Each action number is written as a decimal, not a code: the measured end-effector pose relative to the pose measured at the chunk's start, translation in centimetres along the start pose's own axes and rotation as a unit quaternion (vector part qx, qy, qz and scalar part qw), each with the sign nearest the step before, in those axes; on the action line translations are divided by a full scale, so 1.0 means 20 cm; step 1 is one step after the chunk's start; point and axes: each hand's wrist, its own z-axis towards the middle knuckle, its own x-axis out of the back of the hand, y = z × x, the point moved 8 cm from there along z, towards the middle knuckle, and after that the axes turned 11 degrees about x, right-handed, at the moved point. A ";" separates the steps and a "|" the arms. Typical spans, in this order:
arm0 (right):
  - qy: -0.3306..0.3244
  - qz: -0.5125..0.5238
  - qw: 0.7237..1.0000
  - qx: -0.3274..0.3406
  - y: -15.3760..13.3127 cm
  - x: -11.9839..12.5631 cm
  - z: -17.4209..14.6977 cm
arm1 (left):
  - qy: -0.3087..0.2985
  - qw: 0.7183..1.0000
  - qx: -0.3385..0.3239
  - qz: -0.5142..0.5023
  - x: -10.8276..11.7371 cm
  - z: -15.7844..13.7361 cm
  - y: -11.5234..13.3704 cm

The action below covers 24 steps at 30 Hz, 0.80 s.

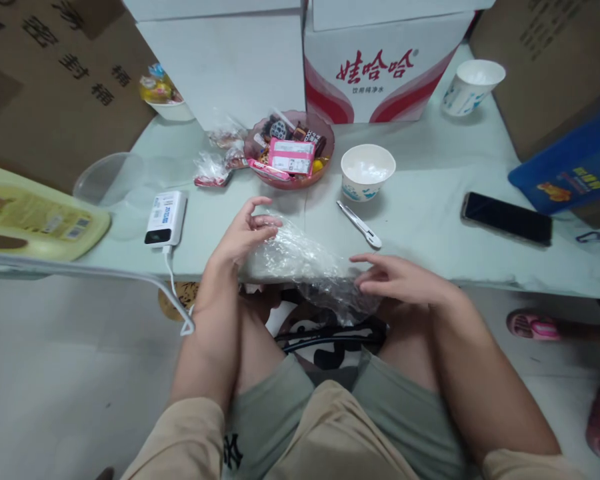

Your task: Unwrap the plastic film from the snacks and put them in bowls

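Note:
A crumpled sheet of clear plastic film (300,257) spreads between my hands, partly on the table and partly draped over its front edge. My left hand (245,233) is at the film's upper left end, fingers apart and slightly curled, the fingertips beside or touching it. At the other end, my right hand (397,277) has its fingers stretched out; I cannot tell whether they touch the film. A white utility knife (359,225) lies just beyond the film, in front of a paper cup (367,175). Behind the film stands a pink bowl (325,163) of wrapped snacks.
A white power bank (166,219) with a cable lies left, near a clear plastic lid (110,179) and a yellow bottle (45,220). To the right are a phone (507,219), a blue container (575,157) and another paper cup (473,87). White boxes (380,73) stand behind.

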 end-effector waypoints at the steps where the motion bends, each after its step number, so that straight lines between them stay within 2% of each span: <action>1: 0.056 -0.003 0.998 0.024 -0.01 0.05 0.00 | -0.002 1.000 -0.004 -0.003 -0.01 0.00 0.01; 3: 0.170 -0.020 0.982 0.080 -0.04 0.14 0.01 | -0.024 1.000 0.000 0.001 -0.06 0.01 0.01; 4: 0.191 -0.033 0.976 0.100 -0.06 0.13 0.04 | -0.038 0.999 0.003 0.005 -0.09 0.02 0.01; 5: 0.182 -0.050 0.976 0.110 -0.07 0.10 0.08 | -0.052 0.999 0.007 0.008 -0.11 0.02 0.01; 8: 0.084 -0.153 0.981 0.088 -0.08 -0.06 0.21 | -0.079 0.997 0.005 0.013 -0.17 0.04 0.01; 11: 0.033 -0.241 0.967 0.076 -0.10 -0.15 0.26 | -0.072 0.997 -0.004 0.022 -0.16 0.05 0.02; 12: 0.032 -0.231 0.969 0.084 -0.12 -0.15 0.26 | -0.047 0.998 -0.015 0.028 -0.13 0.04 0.03; 14: 0.045 -0.162 0.981 0.100 -0.15 -0.15 0.24 | 0.072 0.994 -0.075 0.042 -0.04 -0.02 0.08; 15: 0.057 -0.119 0.986 0.106 -0.15 -0.13 0.22 | 0.153 0.979 -0.122 0.050 0.01 -0.09 0.12; 16: 0.068 -0.081 0.988 0.109 -0.16 -0.12 0.21 | 0.238 0.953 -0.177 0.058 0.05 -0.17 0.15; 17: 0.077 -0.048 0.990 0.111 -0.16 -0.11 0.20 | 0.295 0.926 -0.225 0.068 0.06 -0.25 0.18; 18: 0.085 -0.016 0.990 0.112 -0.17 -0.10 0.19 | 0.301 0.913 -0.261 0.091 0.03 -0.31 0.20; 19: 0.088 0.016 0.990 0.113 -0.17 -0.10 0.19 | 0.261 0.914 -0.283 0.130 -0.05 -0.33 0.21; 20: 0.089 0.050 0.988 0.113 -0.17 -0.10 0.18 | 0.175 0.925 -0.274 0.198 -0.16 -0.32 0.20; 22: 0.092 0.114 0.983 0.112 -0.18 -0.10 0.18 | 0.019 0.923 -0.252 0.291 -0.35 -0.31 0.16; 24: 0.100 0.156 0.977 0.106 -0.17 -0.10 0.19 | -0.057 0.913 -0.230 0.331 -0.44 -0.29 0.11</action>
